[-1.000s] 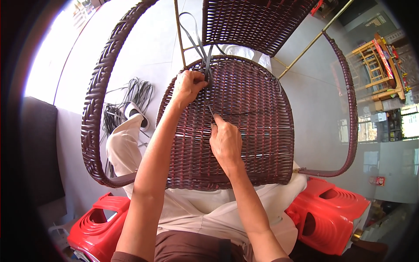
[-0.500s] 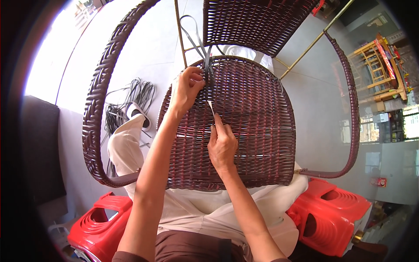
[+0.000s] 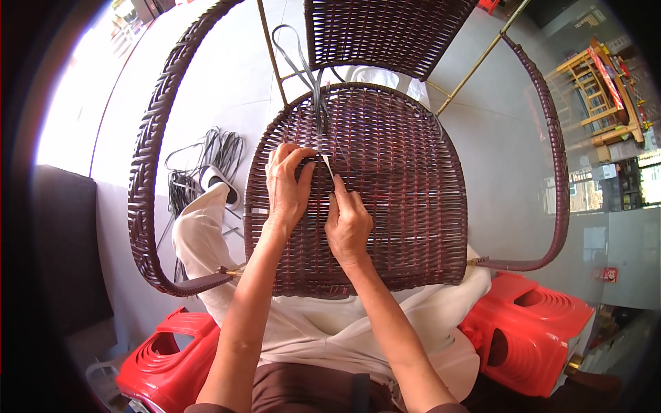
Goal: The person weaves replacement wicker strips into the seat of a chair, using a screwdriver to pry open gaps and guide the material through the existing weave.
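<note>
Red stools (image 3: pixel 530 337) flank the lap, wicker seat (image 3: pixel 392 206) resting on it. Right hand (image 3: pixel 348 224) pinches a pale strip (image 3: pixel 328 165) at mid-seat; left hand (image 3: pixel 289 186) presses the weave beside it, fingers curled. Grey strands (image 3: pixel 303 65) loop beyond, toward the chair back (image 3: pixel 385 31).

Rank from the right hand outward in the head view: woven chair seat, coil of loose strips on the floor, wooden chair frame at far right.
From the right hand:
1. Woven chair seat, directly under the hand, touching it.
2. Coil of loose strips, on the floor to the left, past the seat edge.
3. Wooden chair frame, upper right, beyond the armrest.
</note>
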The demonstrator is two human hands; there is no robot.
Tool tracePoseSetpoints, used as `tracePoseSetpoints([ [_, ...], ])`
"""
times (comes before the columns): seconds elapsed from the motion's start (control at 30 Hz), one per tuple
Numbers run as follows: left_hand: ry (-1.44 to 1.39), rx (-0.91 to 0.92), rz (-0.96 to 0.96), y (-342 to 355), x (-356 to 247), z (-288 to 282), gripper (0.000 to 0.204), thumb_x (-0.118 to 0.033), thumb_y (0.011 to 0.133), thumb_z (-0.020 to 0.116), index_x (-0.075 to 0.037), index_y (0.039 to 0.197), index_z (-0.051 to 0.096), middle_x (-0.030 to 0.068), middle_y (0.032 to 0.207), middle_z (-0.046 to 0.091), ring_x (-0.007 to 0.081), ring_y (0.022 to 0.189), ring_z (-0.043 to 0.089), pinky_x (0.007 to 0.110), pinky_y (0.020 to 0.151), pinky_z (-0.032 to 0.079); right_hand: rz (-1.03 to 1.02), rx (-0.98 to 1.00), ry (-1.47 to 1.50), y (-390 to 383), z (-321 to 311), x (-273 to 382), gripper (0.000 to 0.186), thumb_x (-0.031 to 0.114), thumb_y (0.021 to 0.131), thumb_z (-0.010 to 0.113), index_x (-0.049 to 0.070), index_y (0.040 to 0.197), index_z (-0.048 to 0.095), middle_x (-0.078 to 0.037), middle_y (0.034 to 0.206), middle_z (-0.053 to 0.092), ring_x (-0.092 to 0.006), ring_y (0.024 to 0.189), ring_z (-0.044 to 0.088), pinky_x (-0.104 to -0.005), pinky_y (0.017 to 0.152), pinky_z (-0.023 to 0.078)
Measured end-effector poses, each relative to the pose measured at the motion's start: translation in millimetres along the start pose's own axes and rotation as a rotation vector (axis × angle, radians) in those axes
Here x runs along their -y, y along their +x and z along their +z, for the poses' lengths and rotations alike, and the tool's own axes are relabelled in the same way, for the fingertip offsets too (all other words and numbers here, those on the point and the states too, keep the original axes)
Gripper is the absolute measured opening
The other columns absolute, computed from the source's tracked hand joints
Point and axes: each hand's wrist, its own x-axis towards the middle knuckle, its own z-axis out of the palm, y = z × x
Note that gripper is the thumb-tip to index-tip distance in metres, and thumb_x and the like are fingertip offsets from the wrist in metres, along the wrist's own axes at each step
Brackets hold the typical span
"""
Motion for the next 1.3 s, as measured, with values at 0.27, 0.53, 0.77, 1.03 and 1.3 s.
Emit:
tracePoseSetpoints([
  [0.27, 0.09, 0.01, 0.047, 2, -2, 3, 0.021, -0.003, 0.073, 0.055, -0.007, 0.093, 0.058, 0.0082, 0.092, 0.052, 0.0272, 0.092, 0.047, 0.039, 0.081, 0.034, -0.019, -0.019, -0.008, -1, 2, -3, 0.036, -0.001, 0.081, 0.053, 0.0, 0.116, 0.052, -0.015, 0.072, 0.055, -0.0262, 0.054, 0.059, -0.0342, 0.046, 0.047],
  [0.53, 0.223, 0.053, 0.076, 3, -5, 4, 0.023, -0.002, 0.073, 0.053, -0.008, 0.095, 0.056, 0.0079, 0.093, 0.05, 0.0258, 0.091, 0.046, 0.038, 0.078, 0.033, 0.005, -0.003, -0.011, -2, 2, -3, 0.034, -0.001, 0.081, 0.053, -0.001, 0.115, 0.053, -0.016, 0.072, 0.055, -0.027, 0.054, 0.059, -0.0347, 0.046, 0.048],
  [0.77, 0.394, 0.174, 0.085, 24, -12, -1, 0.015, -0.004, 0.068, 0.052, -0.009, 0.081, 0.056, 0.0066, 0.084, 0.053, 0.0258, 0.086, 0.049, 0.04, 0.074, 0.033, -0.013, -0.029, 0.006, -3, 5, -1, 0.031, 0.002, 0.083, 0.052, -0.001, 0.114, 0.053, -0.015, 0.072, 0.054, -0.027, 0.054, 0.058, -0.0342, 0.046, 0.047],
  [1.03, 0.375, 0.392, 0.067, 46, -4, 0, 0.016, -0.008, 0.066, 0.052, -0.006, 0.081, 0.055, 0.0084, 0.083, 0.054, 0.028, 0.086, 0.051, 0.042, 0.072, 0.034, -0.003, -0.004, -0.1, -3, 3, -1, 0.03, 0.004, 0.084, 0.052, -0.002, 0.113, 0.054, -0.014, 0.071, 0.055, -0.0249, 0.054, 0.058, -0.0328, 0.046, 0.048],
  [1.3, -0.167, -0.276, -0.084, -17, -19, 15, 0.02, 0.006, 0.07, 0.052, -0.001, 0.088, 0.055, 0.0112, 0.079, 0.053, 0.0275, 0.08, 0.054, 0.037, 0.074, 0.043, 0.009, -0.025, -0.13, -2, 1, 1, 0.032, 0.002, 0.081, 0.053, -0.001, 0.113, 0.055, -0.017, 0.073, 0.057, -0.0278, 0.058, 0.06, -0.0353, 0.048, 0.048],
])
